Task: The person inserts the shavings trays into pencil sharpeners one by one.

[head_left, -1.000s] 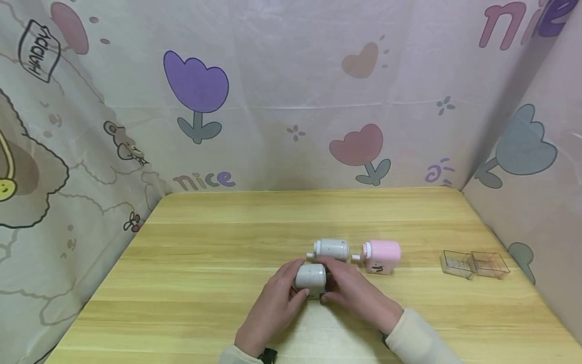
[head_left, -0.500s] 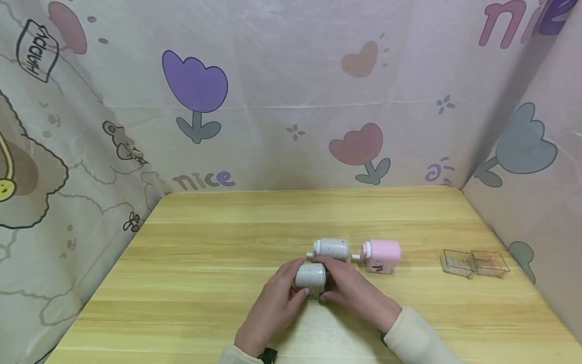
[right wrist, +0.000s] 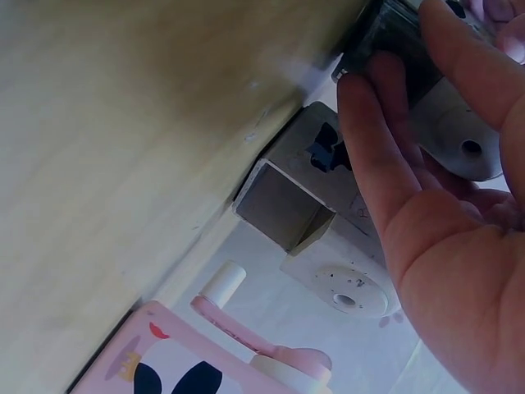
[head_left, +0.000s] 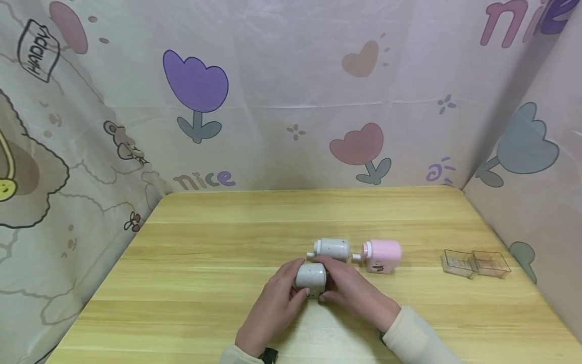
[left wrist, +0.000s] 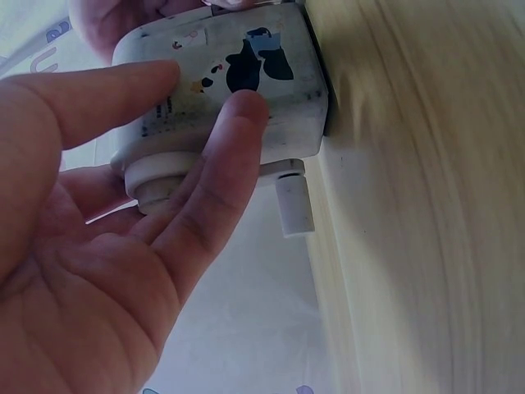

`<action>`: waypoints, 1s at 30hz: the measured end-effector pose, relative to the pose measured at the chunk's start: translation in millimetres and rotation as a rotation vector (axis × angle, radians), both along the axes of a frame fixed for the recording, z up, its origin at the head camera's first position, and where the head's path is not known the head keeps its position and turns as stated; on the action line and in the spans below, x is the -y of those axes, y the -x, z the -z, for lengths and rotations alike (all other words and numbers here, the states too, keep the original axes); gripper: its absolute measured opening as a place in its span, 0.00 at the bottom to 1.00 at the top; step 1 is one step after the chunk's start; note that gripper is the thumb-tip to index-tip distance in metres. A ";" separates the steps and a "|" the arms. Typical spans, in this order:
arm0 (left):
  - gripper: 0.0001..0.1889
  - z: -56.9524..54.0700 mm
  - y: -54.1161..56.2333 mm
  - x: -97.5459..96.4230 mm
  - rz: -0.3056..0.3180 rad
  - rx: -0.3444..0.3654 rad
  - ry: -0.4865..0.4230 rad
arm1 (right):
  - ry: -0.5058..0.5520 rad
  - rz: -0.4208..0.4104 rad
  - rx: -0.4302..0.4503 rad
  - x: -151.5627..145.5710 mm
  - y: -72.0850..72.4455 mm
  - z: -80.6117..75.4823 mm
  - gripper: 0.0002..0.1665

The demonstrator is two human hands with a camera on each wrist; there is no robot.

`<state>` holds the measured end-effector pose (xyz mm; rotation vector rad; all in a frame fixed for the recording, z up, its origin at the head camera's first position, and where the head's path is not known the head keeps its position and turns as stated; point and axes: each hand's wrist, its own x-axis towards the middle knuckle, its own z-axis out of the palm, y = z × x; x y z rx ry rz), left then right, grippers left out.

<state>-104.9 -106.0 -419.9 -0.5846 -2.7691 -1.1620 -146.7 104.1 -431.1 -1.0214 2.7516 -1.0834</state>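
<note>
While sharpener (head_left: 311, 277) was finger-clamped by left hand (head_left: 275, 302) and right hand (head_left: 353, 288) | rear sharpener (head_left: 335, 247) was judged knockable | cause: latter hand's nearness

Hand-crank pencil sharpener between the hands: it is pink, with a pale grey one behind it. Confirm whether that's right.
Pink is wrong: the head view shows the hand-crank pencil sharpener between the left hand and right hand is pale grey, with another pale grey sharpener behind it.
</note>
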 end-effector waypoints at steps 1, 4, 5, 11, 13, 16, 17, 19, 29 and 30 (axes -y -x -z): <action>0.28 0.0 0.1 -0.2 0.000 -0.002 0.002 | 0.001 0.000 0.002 0.0 0.0 -0.1 0.46; 0.28 0.0 0.3 -0.6 -0.002 -0.005 0.005 | 0.005 -0.002 0.008 0.3 0.4 -0.3 0.46; 0.28 -0.1 0.2 -0.7 -0.002 -0.007 0.006 | 0.006 -0.004 0.009 0.4 0.6 -0.3 0.46; 0.29 -0.4 -0.7 -0.4 -0.001 -0.008 0.007 | 0.004 -0.007 0.019 2.5 1.2 -0.5 0.47; 0.29 -0.3 -0.9 -0.4 -0.001 -0.007 0.008 | 0.001 -0.007 0.019 3.5 1.7 -0.8 0.47; 0.29 -0.2 -0.8 -0.7 -0.002 -0.005 0.008 | -0.002 -0.003 0.022 4.4 1.8 -1.4 0.47; 0.29 -0.1 -0.6 -0.9 -0.003 -0.004 0.008 | -0.004 -0.002 0.024 4.3 1.8 -1.3 0.48; 0.29 -0.2 -0.4 -1.3 -0.004 -0.002 0.006 | -0.005 0.000 0.029 3.8 1.4 -1.4 0.48; 0.30 -2.1 -0.7 -0.9 -0.031 -0.014 0.013 | -0.002 0.015 0.035 2.7 0.3 0.2 0.49; 0.30 -2.2 -0.5 -0.7 -0.034 -0.019 0.016 | -0.001 0.017 0.034 2.4 -0.2 0.6 0.49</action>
